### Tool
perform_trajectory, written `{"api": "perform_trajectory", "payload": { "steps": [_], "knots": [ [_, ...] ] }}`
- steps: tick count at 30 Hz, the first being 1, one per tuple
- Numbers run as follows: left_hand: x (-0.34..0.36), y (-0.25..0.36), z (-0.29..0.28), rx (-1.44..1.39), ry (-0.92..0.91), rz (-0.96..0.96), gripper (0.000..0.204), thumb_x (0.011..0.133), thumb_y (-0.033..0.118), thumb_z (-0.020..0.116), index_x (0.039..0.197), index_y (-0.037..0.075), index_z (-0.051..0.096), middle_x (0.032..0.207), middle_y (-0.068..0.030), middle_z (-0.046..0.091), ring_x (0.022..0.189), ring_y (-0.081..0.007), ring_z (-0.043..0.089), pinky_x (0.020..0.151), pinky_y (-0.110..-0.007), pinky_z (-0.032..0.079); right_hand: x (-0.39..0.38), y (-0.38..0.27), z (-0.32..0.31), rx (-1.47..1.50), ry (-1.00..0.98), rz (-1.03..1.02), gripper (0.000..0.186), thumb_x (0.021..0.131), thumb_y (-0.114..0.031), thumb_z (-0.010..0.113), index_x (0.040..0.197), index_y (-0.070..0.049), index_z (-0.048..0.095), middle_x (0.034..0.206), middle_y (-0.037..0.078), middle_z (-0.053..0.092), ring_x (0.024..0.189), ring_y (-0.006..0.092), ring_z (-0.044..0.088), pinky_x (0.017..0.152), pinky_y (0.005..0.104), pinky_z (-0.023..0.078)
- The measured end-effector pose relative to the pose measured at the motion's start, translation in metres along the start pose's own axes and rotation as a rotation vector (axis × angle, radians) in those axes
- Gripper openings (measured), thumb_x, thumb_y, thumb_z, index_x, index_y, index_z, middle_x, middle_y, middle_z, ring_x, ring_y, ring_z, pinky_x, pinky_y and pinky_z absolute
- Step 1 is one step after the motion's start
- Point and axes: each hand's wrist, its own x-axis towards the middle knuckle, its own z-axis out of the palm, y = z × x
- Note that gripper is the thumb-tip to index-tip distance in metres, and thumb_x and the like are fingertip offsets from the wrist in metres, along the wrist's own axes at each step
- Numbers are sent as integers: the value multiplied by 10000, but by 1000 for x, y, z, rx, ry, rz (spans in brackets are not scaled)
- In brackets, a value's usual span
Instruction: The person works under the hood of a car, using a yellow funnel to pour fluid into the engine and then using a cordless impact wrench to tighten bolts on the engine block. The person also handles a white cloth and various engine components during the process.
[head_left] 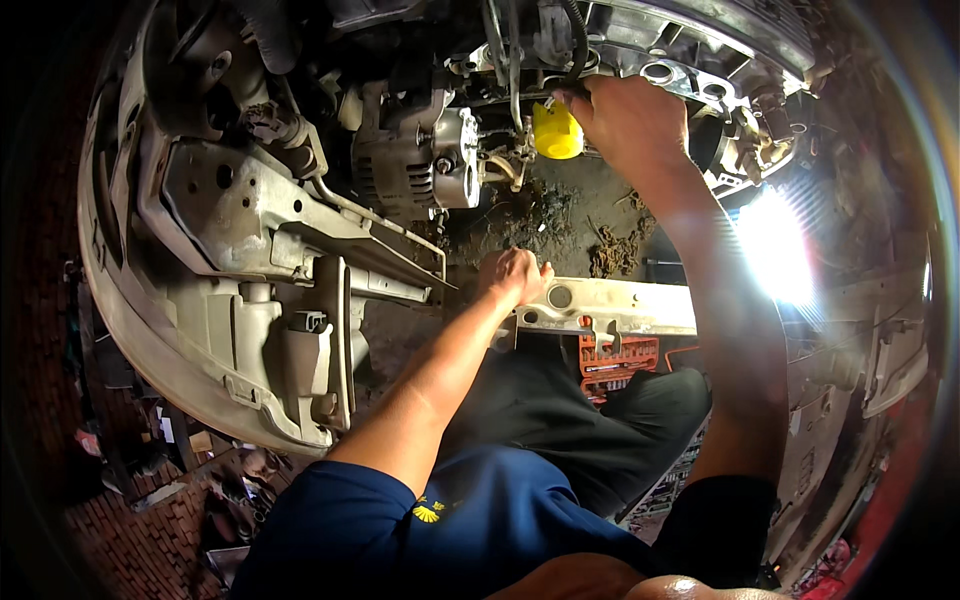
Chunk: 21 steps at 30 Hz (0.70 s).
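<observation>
Navy shirt (pixel 490 525) fills the lower edge, closest to the lens, its short sleeves ending above both elbows. Beyond it I look down into an opened car front, whose pale metal frame (pixel 200 195) sweeps along the left side. I see the right arm (pixel 735 325) rise steeply from the lower right, then lean inward toward the wrist; the left arm (pixel 425 380) takes a lower diagonal, up and to the right. Dark trousers (pixel 560 420) show between them. A pale crossbar (pixel 640 310) spans the middle and runs behind the right arm. Farther up, left of centre, sits a silver alternator (pixel 425 160), while a red tool case (pixel 635 355) shows below the bar. I find the right hand (pixel 635 125) reaching deepest, its back toward me and most of its fingers hidden, so I cannot tell what they hold. The left hand (pixel 517 275) lies low at the bar's left end, knuckles up, fingers curled; how firmly they close there, I cannot tell. Smallest, the yellow cup (pixel 557 132) sits just left of the right thumb, between that hand and the alternator.
</observation>
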Motion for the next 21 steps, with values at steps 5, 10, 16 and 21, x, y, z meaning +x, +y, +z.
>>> {"api": "perform_trajectory", "payload": {
  "steps": [5, 10, 16, 21],
  "knots": [
    [6, -2, 7, 12, -10, -6, 572, 1012, 480, 600, 849, -40, 773, 864, -291, 742, 857, -445, 751, 793, -514, 611, 7, 3, -5, -2, 49, 11, 612, 1023, -690, 527, 990, -145, 803, 788, 112, 764, 797, 318, 776, 672, 471, 614],
    [11, -10, 15, 26, 0, 20, 551, 1009, 476, 612, 841, -22, 777, 847, -272, 740, 827, -441, 749, 772, -522, 609, 6, 3, -1, -26, 45, -13, 625, 1017, -703, 524, 940, -147, 797, 757, 98, 754, 767, 306, 773, 631, 452, 606],
    [-4, 15, -13, 97, -38, -42, 532, 1004, 496, 605, 874, 15, 793, 928, -247, 763, 917, -416, 755, 814, -519, 604, 1, 5, -2, -45, 44, -111, 588, 1084, -594, 483, 888, -117, 766, 761, 93, 743, 728, 300, 760, 630, 443, 604],
    [-10, 14, -19, 102, -62, -62, 532, 994, 509, 611, 886, 22, 795, 927, -224, 768, 904, -419, 755, 806, -517, 603, 0, 5, -11, -63, 5, -140, 478, 1082, -499, 532, 914, -128, 782, 816, 83, 762, 788, 286, 769, 644, 438, 600]
  ]
}}
